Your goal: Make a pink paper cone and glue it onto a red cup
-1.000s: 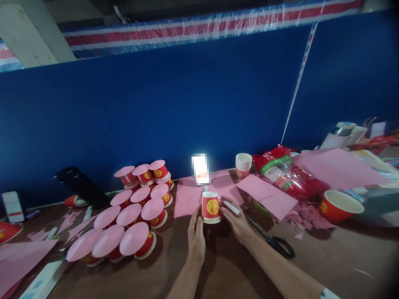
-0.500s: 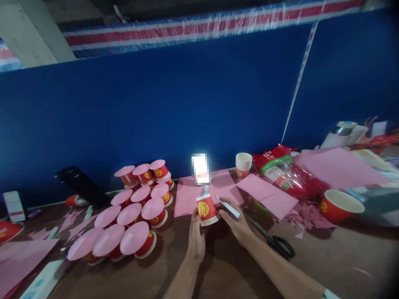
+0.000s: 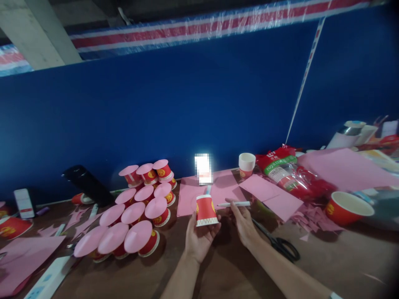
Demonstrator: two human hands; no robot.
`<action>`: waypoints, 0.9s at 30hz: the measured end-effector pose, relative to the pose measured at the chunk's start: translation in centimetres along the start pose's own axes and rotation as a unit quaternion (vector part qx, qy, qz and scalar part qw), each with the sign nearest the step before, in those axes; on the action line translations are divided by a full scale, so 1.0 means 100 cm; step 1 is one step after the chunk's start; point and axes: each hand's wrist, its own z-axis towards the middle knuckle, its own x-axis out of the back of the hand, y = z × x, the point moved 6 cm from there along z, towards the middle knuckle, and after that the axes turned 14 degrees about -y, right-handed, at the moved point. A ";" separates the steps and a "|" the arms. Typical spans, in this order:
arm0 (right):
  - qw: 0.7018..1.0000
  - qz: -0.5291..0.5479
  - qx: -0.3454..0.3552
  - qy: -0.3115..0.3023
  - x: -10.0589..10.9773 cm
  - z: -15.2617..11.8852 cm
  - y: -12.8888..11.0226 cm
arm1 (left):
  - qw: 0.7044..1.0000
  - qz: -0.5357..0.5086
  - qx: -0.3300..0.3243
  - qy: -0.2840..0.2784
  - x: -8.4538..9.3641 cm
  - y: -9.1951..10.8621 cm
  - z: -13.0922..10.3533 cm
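Note:
My left hand [image 3: 199, 241] grips a red paper cup [image 3: 206, 209], upside down with its white zigzag rim at the bottom and yellow print at its sides. A white pen [image 3: 238, 204] lies between the fingers of my right hand [image 3: 243, 222], its tip pointing left at the cup but apart from it. Behind the cup, pink paper sheets [image 3: 224, 185] lie flat under a bright, blurred-out phone-like screen [image 3: 203, 168]. To the left, several upturned red cups topped with pink paper discs [image 3: 139, 236] stand in rows, some stacked.
Black-handled scissors [image 3: 285, 248] lie right of my right forearm. Further right are a red plastic pack [image 3: 280, 170], pink scraps [image 3: 311, 218] and a wide red paper bowl [image 3: 349, 209]. A black bottle [image 3: 89, 185] leans at the left, near a white power strip [image 3: 48, 278]. A blue partition [image 3: 199, 104] closes off the back.
The cup has been turned in my left hand, so its yellow emblem no longer faces me. My right hand has drawn off the cup to the right, the pen now nearly level.

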 end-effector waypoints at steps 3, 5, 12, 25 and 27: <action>1.000 -0.015 0.005 0.013 0.002 0.002 0.000 | 1.000 -0.003 0.007 0.001 0.001 0.000 0.000; 1.000 -0.020 0.009 0.018 0.003 0.002 0.000 | 1.000 -0.001 0.010 0.005 0.002 0.000 -0.001; 1.000 -0.003 0.002 -0.017 0.001 0.004 0.004 | 1.000 0.003 0.006 0.028 0.006 -0.001 -0.001; 0.999 -0.009 0.009 -0.030 0.000 0.006 0.003 | 0.999 0.037 -0.002 0.023 0.009 -0.003 0.000; 0.999 -0.015 0.007 -0.029 0.000 0.006 0.003 | 0.999 0.045 -0.002 0.025 0.011 -0.004 0.000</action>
